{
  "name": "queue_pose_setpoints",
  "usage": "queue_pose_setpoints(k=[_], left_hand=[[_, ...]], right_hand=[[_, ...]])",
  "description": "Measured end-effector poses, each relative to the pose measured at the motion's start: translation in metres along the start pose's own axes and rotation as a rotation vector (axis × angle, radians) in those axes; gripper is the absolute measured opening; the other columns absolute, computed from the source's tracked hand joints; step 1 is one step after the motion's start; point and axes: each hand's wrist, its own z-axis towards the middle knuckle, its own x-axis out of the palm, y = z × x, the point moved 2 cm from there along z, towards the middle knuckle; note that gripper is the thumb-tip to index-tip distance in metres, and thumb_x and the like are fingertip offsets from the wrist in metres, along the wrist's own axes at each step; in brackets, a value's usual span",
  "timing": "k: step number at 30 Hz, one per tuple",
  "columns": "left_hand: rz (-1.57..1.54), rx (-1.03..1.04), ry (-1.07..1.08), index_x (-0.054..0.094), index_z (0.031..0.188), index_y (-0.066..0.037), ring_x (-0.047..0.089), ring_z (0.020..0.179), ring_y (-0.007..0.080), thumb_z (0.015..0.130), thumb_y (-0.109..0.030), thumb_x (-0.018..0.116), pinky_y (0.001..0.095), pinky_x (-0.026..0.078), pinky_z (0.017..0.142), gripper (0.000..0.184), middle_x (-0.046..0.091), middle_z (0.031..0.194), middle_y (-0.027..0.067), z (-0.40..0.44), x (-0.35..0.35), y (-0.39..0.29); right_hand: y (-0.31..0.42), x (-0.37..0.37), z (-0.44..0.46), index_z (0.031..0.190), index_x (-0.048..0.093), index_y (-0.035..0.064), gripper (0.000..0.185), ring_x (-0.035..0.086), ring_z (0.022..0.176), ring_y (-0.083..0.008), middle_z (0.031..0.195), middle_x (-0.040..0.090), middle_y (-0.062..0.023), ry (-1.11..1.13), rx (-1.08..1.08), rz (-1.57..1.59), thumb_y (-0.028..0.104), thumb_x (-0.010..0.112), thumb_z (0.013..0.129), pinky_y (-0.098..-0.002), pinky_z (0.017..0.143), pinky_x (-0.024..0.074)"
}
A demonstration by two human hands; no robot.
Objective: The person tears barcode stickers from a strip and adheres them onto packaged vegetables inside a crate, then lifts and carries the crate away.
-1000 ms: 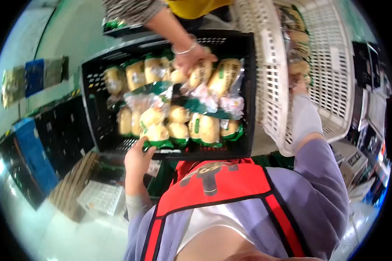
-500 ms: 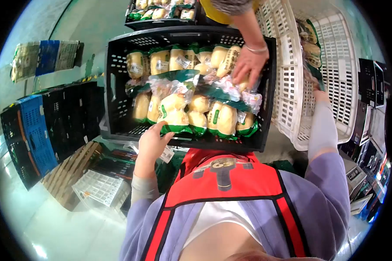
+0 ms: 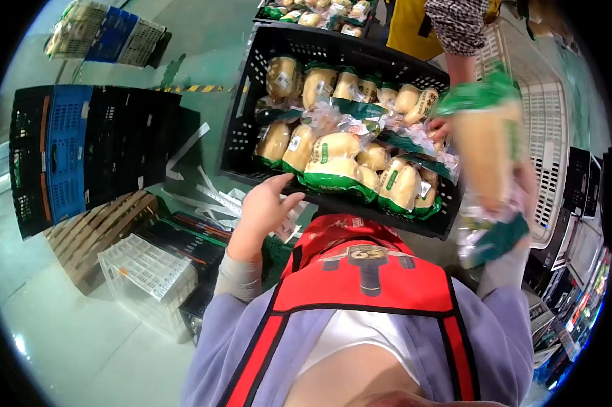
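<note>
1. At the right of the frame, our right hand (image 3: pixel 524 182) grasps a bagged pack (image 3: pixel 486 142), blurred, with green film at its upper end; the pack partly hides the fingers.
2. At centre-left, our left hand (image 3: pixel 264 207) is loosely open, thumb apart from fingers, at the near rim of the black crate (image 3: pixel 377 209). We cannot tell whether it touches.
3. The black crate fills the upper middle and bears two rows of pale bagged packs (image 3: pixel 333 159).
4. Another person's hand (image 3: pixel 440 129) reaches into its right end, beneath a patterned sleeve (image 3: pixel 457 26).
5. At upper right, the white basket (image 3: pixel 549 149) stands beyond our held pack.
</note>
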Motion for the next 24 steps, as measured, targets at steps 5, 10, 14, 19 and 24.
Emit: queue_pose_setpoints(k=[5,10,14,19,24], left_hand=[[-0.077,-0.061,-0.26,0.056,0.112,-0.002,0.057,0.096,0.0342,0.072,-0.027,0.07,0.0378,0.046,0.08,0.05,0.06,0.104,0.0198,-0.018,-0.026,0.03],[-0.109,0.048,-0.319,0.045,0.125,-0.001,0.055,0.104,0.0333,0.068,-0.021,0.073,0.0349,0.043,0.087,0.066,0.054,0.118,0.0204,-0.011,-0.053,0.026],[-0.219,-0.013,-0.149,0.043,0.127,-0.004,0.056,0.103,0.0322,0.066,-0.025,0.074,0.0347,0.043,0.087,0.072,0.055,0.115,0.0207,0.033,-0.056,0.033],[-0.225,-0.207,0.182,0.058,0.106,0.0,0.062,0.086,0.0295,0.064,-0.041,0.073,0.0354,0.048,0.075,0.06,0.064,0.091,0.0178,0.097,-0.034,0.083],[-0.111,-0.134,0.145,0.062,0.092,0.002,0.062,0.079,0.0321,0.07,-0.041,0.068,0.0369,0.048,0.072,0.049,0.064,0.084,0.0191,0.111,-0.018,0.092]], right_hand=[[-0.052,0.162,0.107,0.124,0.044,-0.0034,0.051,0.055,0.099,-0.0134,0.114,0.056,-0.0105,0.695,0.512,0.278,0.02,0.06,0.082,-0.0252,0.087,0.0438],[-0.121,0.254,0.174,0.119,0.05,0.0007,0.043,0.056,0.085,-0.0105,0.1,0.06,-0.0056,1.266,0.642,-0.271,0.018,0.062,0.082,-0.0234,0.07,0.0465],[-0.141,0.299,0.201,0.108,0.054,-0.0005,0.03,0.045,0.048,-0.0052,0.074,0.057,-0.0017,1.28,0.846,-0.261,0.012,0.061,0.082,-0.0191,0.041,0.0365],[-0.201,0.325,0.215,0.103,0.06,0.0018,0.03,0.047,0.057,-0.0043,0.072,0.055,0.0021,1.127,0.67,-0.27,0.023,0.064,0.082,-0.0192,0.048,0.0373],[-0.193,0.271,0.209,0.11,0.057,0.0035,0.035,0.058,0.077,-0.0104,0.088,0.062,-0.0041,0.296,0.4,-0.059,0.029,0.057,0.086,-0.0229,0.064,0.0473]])
